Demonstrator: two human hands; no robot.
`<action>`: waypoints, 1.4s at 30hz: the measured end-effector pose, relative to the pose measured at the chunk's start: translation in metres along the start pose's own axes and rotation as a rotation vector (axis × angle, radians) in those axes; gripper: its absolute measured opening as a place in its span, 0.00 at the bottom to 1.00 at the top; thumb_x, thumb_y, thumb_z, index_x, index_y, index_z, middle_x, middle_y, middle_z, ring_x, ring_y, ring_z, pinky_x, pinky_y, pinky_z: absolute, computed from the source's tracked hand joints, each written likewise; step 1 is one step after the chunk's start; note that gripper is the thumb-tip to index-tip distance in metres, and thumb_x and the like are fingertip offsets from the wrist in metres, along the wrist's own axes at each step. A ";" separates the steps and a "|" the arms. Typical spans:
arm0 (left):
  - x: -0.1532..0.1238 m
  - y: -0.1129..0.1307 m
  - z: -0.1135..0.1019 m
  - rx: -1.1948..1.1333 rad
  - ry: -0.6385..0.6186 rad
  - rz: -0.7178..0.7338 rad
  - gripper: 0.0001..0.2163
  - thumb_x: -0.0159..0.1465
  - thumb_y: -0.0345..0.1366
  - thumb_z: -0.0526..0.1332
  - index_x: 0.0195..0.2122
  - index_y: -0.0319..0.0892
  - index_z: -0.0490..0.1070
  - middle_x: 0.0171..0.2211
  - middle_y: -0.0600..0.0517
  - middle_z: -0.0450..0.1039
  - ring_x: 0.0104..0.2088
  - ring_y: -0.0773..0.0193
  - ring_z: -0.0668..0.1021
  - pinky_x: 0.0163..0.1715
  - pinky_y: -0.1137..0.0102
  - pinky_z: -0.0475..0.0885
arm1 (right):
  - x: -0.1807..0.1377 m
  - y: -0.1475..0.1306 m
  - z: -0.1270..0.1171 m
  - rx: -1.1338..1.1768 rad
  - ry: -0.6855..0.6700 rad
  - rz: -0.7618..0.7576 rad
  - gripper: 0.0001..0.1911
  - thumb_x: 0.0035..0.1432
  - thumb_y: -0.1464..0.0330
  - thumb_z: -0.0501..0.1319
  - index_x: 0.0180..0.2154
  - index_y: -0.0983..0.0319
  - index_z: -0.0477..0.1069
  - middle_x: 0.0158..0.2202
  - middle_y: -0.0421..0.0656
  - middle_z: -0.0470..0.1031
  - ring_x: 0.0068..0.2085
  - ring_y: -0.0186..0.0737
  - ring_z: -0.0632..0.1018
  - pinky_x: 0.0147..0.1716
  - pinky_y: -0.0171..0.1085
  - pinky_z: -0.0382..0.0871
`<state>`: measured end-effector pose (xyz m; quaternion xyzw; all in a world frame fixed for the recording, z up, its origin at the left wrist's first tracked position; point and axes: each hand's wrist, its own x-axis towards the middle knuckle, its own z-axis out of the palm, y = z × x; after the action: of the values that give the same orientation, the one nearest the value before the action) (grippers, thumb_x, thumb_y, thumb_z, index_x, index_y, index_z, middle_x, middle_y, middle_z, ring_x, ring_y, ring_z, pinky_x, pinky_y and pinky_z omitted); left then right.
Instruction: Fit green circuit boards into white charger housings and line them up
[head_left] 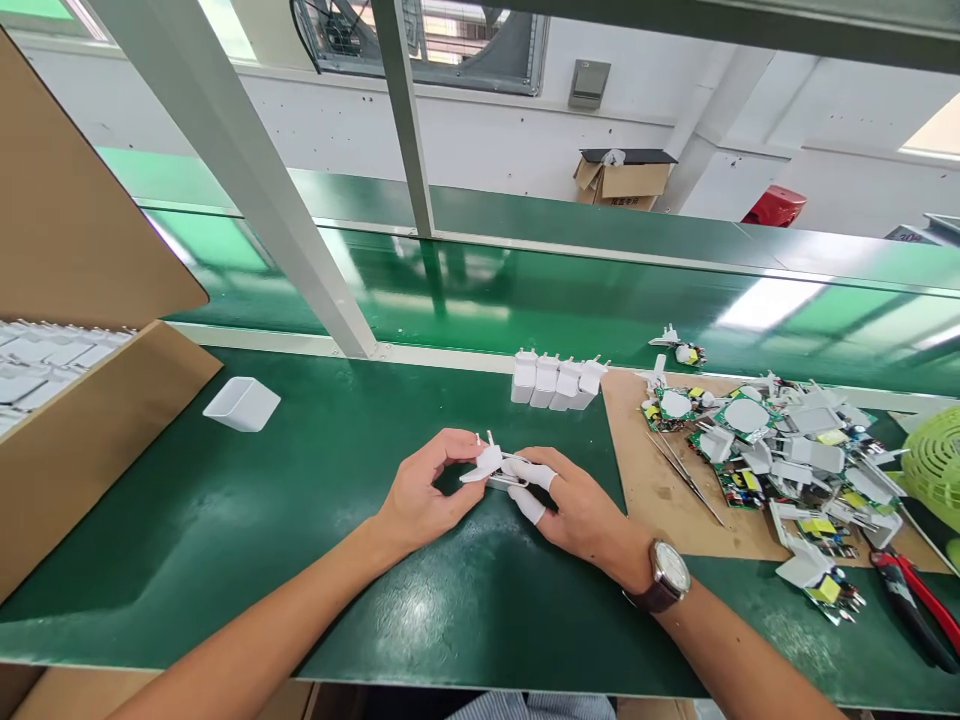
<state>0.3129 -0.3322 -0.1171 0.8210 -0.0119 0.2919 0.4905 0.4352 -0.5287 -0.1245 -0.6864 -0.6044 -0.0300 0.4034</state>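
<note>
Both my hands meet over the green table on one white charger plug, its two pins pointing up. My left hand pinches the plug's left end with thumb and fingers. My right hand, with white finger cots on two fingertips and a watch on the wrist, grips the plug's right end. Behind them a row of several finished white chargers stands upright.
A brown board at right carries a heap of green circuit boards and white shells, with tweezers. Red-handled pliers and a green fan lie far right. An empty white shell sits left, beside a cardboard box of parts.
</note>
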 end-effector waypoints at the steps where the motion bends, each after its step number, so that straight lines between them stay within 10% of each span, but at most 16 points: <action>1: 0.000 -0.001 0.001 -0.004 0.006 0.004 0.11 0.63 0.28 0.65 0.45 0.44 0.70 0.43 0.48 0.76 0.43 0.61 0.82 0.43 0.65 0.81 | 0.001 0.000 0.000 -0.003 -0.016 0.013 0.24 0.68 0.74 0.59 0.63 0.57 0.62 0.53 0.50 0.75 0.52 0.47 0.79 0.50 0.47 0.81; 28: -0.001 -0.009 -0.003 0.010 -0.016 0.005 0.12 0.62 0.27 0.67 0.43 0.44 0.67 0.40 0.50 0.75 0.40 0.62 0.82 0.41 0.65 0.81 | 0.000 0.004 0.001 0.129 -0.148 0.146 0.25 0.70 0.70 0.57 0.65 0.52 0.65 0.59 0.51 0.71 0.57 0.50 0.76 0.56 0.52 0.76; 34: 0.002 0.001 -0.003 0.078 -0.111 0.034 0.37 0.57 0.45 0.76 0.64 0.46 0.61 0.50 0.45 0.77 0.48 0.55 0.81 0.52 0.57 0.80 | 0.006 -0.003 0.004 0.845 0.035 0.609 0.15 0.68 0.60 0.62 0.54 0.52 0.77 0.51 0.46 0.78 0.51 0.48 0.79 0.51 0.50 0.77; 42: 0.006 0.006 0.001 0.199 -0.052 0.305 0.26 0.65 0.48 0.69 0.60 0.43 0.68 0.48 0.43 0.78 0.47 0.55 0.80 0.47 0.59 0.80 | 0.017 -0.013 0.001 1.426 0.091 0.965 0.18 0.55 0.58 0.73 0.45 0.59 0.80 0.40 0.44 0.82 0.38 0.42 0.81 0.38 0.41 0.79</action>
<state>0.3163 -0.3347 -0.1097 0.8615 -0.1200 0.3411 0.3564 0.4281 -0.5156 -0.1093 -0.4491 -0.1044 0.5037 0.7306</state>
